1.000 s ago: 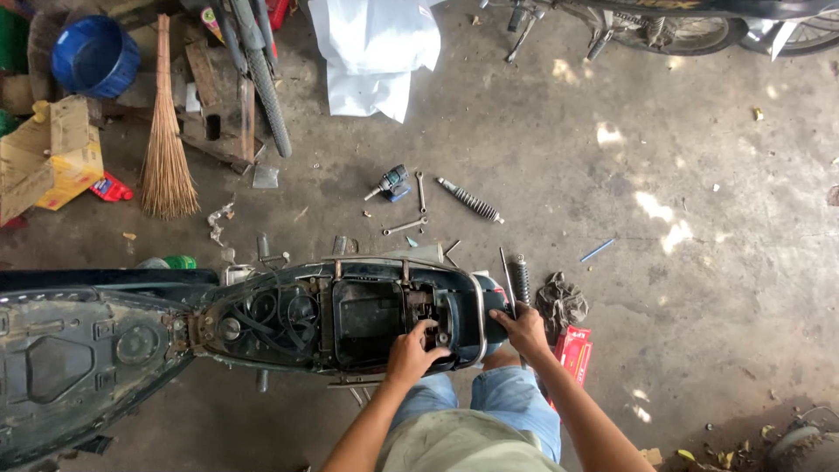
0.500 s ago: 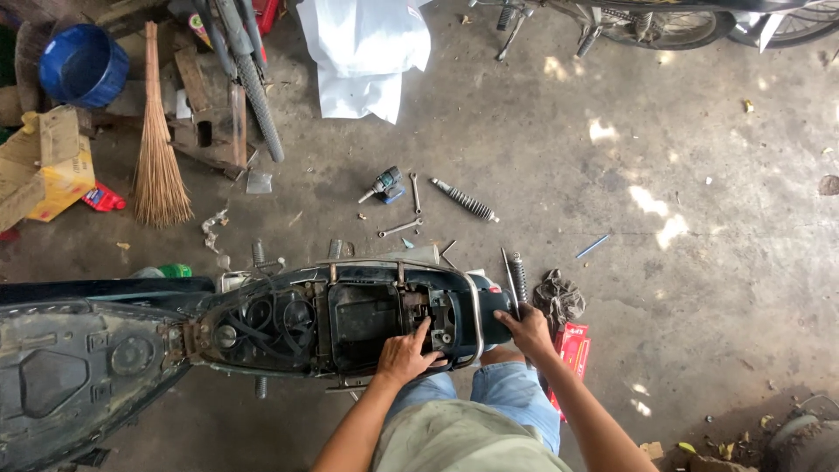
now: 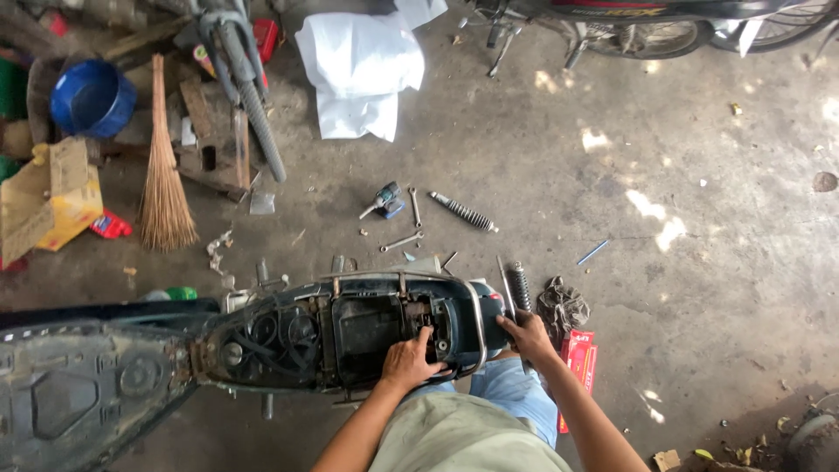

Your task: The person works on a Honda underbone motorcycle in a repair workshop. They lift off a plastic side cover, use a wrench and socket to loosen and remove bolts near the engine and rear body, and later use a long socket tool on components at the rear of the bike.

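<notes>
Two hands work at the rear of a stripped motorcycle frame lying on the concrete floor: left hand pressed into the open underseat compartment, fingers curled on parts inside; right hand clenched around the tail end. Beside the tail lie a shock absorber, rag and red box.

Stained grey concrete floor with sun patches at 2 o'clock. A broom, blue tub and cardboard at 10 o'clock; white sheet at 12.
</notes>
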